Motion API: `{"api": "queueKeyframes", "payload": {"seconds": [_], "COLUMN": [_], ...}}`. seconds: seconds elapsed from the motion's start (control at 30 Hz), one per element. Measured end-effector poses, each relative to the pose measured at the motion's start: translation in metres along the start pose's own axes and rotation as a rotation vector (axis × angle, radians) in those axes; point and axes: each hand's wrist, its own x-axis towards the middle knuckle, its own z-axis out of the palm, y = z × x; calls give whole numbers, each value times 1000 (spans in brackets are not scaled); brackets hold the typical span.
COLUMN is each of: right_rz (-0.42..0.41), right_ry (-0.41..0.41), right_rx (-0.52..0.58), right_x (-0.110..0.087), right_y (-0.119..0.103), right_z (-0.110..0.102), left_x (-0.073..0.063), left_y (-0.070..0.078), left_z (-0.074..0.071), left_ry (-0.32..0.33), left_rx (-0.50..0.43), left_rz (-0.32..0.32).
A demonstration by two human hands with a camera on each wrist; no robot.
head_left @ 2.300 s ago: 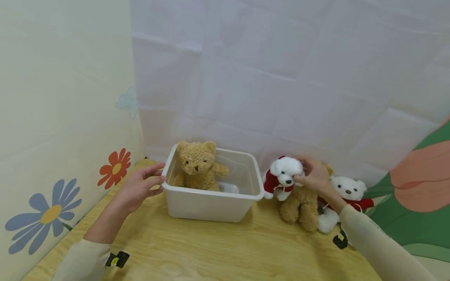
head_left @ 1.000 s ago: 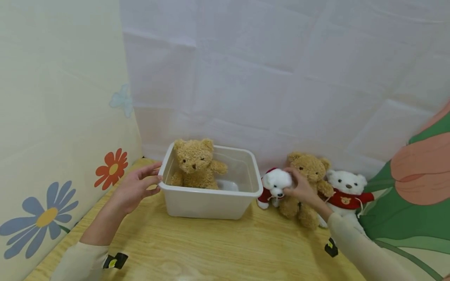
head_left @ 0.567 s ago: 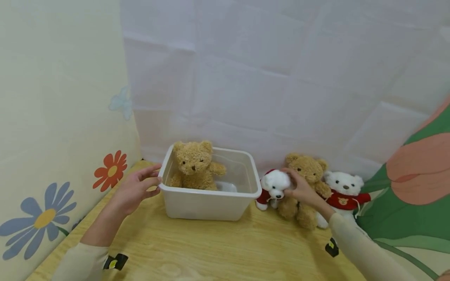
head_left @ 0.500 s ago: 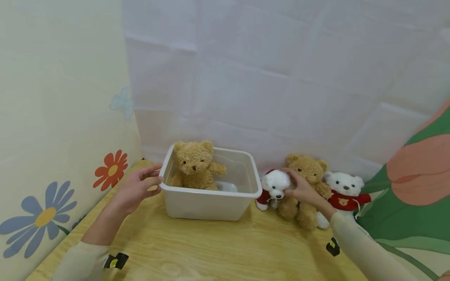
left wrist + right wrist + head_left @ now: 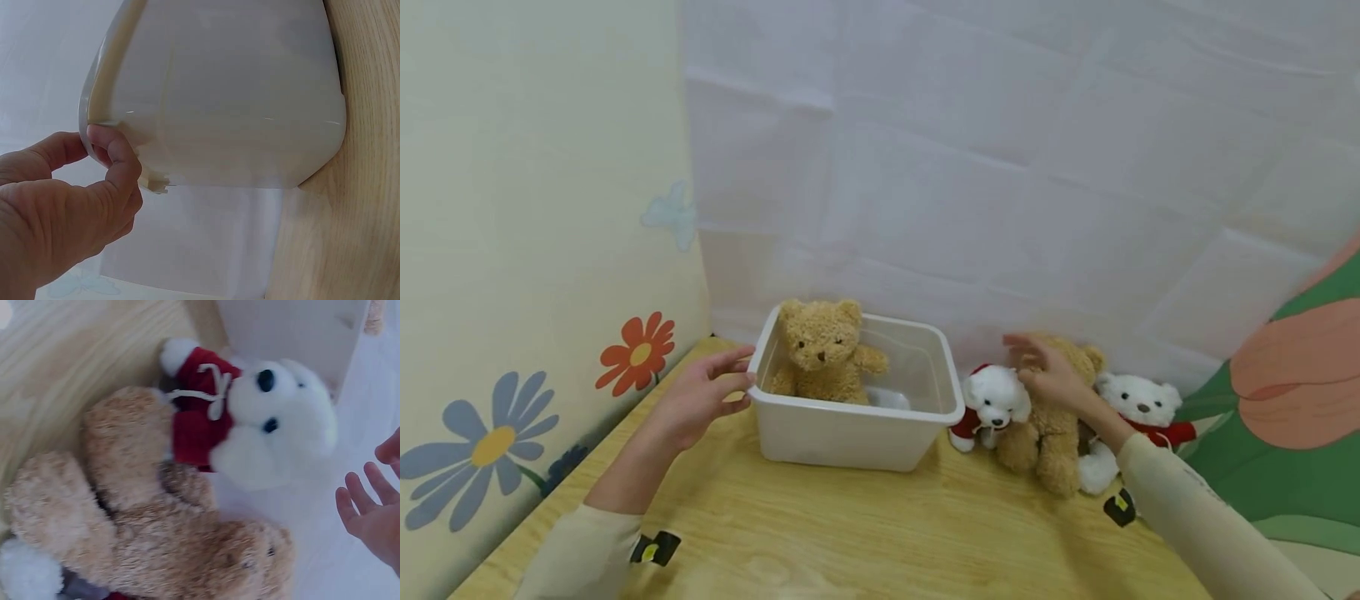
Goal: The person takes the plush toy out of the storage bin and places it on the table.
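My left hand pinches the left rim of a white plastic bin; the left wrist view shows the thumb and fingers at the bin's rim. A tan teddy bear sits inside, towards the left end. My right hand holds nothing and hovers before a second tan teddy bear, hiding its face in the head view. A white plush dog in red clothing sits between that bear and the bin. In the right wrist view, my right hand's fingers are apart from the dog's head.
At the right end of the row, a white teddy bear in a red sweater is partly hidden by my right arm. The wooden table meets a white cloth backdrop behind and a flower-patterned wall at left.
The white plush dog came down onto the table beside the bin. My right hand has since let go of it and moved up and to the right. My left hand stays at the bin's rim.
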Motion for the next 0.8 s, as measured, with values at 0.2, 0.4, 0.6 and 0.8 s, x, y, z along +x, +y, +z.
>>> {"api": "queueKeyframes", "payload": {"seconds": [0.2,0.4,0.6,0.8], "right_rz": [-7,24,-58,-92], "right_ry": [8,-11,-72,-168], "right_rx": [-8,-17,-60,-151], "right_x": [19,47,86,126], "right_y": [-22,-51,-69,-86], "right_z": [1,13,32,73], "left_x": [-3,-3,0,-2], "left_y": [2,5,4,2], "left_z": [1,4,4,1], "left_ry": [6,7,2,-3], "left_rx": [-4,-5,-5,-11], "left_rz": [6,7,-4,-5]}}
